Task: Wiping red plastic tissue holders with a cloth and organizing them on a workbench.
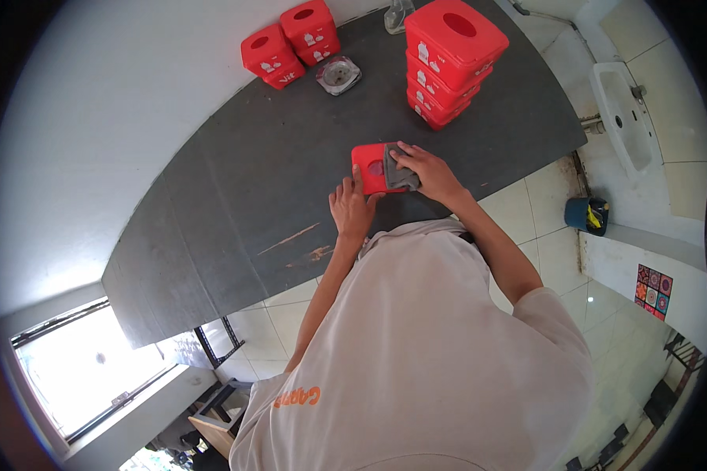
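Note:
A red plastic box (pixel 364 156) with an oval window in its lid rests on the dark grey table (pixel 259 159) close to my body. Against its near left side my left hand (pixel 352 206) steadies it, thumb and fingers at the edges. My right hand (pixel 429 171) presses a folded grey cloth (pixel 396 172) onto the right part of the lid. The cloth covers that end of the box.
A tall stack of similar red boxes (pixel 448 65) stands beyond my right hand. More red boxes (pixel 268 53) sit by the wall, near a glass ashtray (pixel 338 75). A clear plastic bottle (pixel 398 16) is at the back. Off the table's right end hangs a white sink (pixel 627 118).

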Available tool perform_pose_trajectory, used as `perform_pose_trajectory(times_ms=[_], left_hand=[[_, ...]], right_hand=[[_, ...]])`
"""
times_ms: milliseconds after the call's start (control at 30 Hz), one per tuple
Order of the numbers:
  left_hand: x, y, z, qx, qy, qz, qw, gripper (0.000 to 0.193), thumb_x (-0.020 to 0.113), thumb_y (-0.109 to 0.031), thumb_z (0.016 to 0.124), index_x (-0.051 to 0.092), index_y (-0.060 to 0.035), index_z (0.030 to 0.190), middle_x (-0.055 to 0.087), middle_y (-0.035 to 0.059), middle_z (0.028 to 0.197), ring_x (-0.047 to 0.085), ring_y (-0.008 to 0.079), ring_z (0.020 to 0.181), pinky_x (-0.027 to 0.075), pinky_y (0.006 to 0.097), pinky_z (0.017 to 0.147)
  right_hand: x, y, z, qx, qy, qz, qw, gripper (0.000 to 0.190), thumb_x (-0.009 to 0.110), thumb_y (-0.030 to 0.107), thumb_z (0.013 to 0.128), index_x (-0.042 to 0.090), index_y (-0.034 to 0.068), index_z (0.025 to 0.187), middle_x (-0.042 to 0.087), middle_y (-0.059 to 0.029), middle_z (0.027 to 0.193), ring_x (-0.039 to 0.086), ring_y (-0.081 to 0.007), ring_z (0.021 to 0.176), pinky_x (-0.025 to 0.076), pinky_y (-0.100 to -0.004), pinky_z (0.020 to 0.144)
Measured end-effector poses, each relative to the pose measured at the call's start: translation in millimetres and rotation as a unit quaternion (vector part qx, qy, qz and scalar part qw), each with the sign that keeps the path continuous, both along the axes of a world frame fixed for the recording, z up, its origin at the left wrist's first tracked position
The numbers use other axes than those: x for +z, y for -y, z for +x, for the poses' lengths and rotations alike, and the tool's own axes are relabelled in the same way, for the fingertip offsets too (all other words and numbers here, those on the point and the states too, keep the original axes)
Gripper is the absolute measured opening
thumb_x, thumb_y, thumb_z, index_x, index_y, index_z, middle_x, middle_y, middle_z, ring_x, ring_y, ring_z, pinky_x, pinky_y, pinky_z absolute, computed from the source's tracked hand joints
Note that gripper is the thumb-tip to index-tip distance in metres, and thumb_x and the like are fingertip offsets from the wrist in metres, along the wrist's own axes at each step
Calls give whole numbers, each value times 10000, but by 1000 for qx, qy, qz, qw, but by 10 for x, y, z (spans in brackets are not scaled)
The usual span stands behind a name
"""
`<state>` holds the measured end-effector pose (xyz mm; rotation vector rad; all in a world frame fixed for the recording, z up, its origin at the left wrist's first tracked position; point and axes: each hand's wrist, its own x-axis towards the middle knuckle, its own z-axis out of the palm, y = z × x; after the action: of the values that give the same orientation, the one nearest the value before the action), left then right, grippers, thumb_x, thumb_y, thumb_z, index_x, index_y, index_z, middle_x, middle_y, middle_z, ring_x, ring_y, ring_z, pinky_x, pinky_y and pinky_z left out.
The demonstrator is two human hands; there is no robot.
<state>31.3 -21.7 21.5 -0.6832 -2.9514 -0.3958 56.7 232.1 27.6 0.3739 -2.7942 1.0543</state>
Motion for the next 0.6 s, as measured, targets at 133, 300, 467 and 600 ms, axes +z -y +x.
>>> perform_pose_trajectory(times_ms=[133, 300, 467, 600], left_hand=[[15, -39, 9, 13, 52, -16, 998, 981, 905, -509, 875, 527, -67, 1666, 703, 96, 1154, 718, 299, 1039, 511, 479, 906], [109, 37, -9, -1, 58, -25, 998, 1001, 910, -531, 877, 514, -56, 1664, 732, 116, 1127, 747, 328, 1040, 537, 484, 893], [217, 18, -9, -2, 82, 15, 996, 971, 920, -519, 879, 509, -55, 1626, 753, 149, 1241, 746, 361, 1120, 542, 517, 946], [412, -29, -25, 25, 143, 17, 989, 1035, 939, -528, 846, 458, -67, 1639, 663, 195, 1463, 660, 404, 1341, 521, 569, 1080]], right_hand=[[105, -5, 343, 1, 74, -30, 997, 620, 854, 63, 835, 711, 127, 1435, 682, -165, 1553, 606, -390, 1484, 508, -521, 1231], [190, -115, 525, 77, 86, -141, 983, 410, 790, -31, 831, 724, 61, 1225, 782, -192, 1397, 669, -395, 1430, 548, -486, 1173], [228, -201, 473, -23, 143, -372, 917, 408, 649, -171, 807, 699, 31, 1158, 823, -154, 1335, 673, -324, 1458, 538, -388, 1145], [227, -201, 205, -79, 60, -332, 938, 410, 665, -163, 820, 689, 30, 1180, 827, -157, 1315, 683, -357, 1439, 546, -409, 1153]])
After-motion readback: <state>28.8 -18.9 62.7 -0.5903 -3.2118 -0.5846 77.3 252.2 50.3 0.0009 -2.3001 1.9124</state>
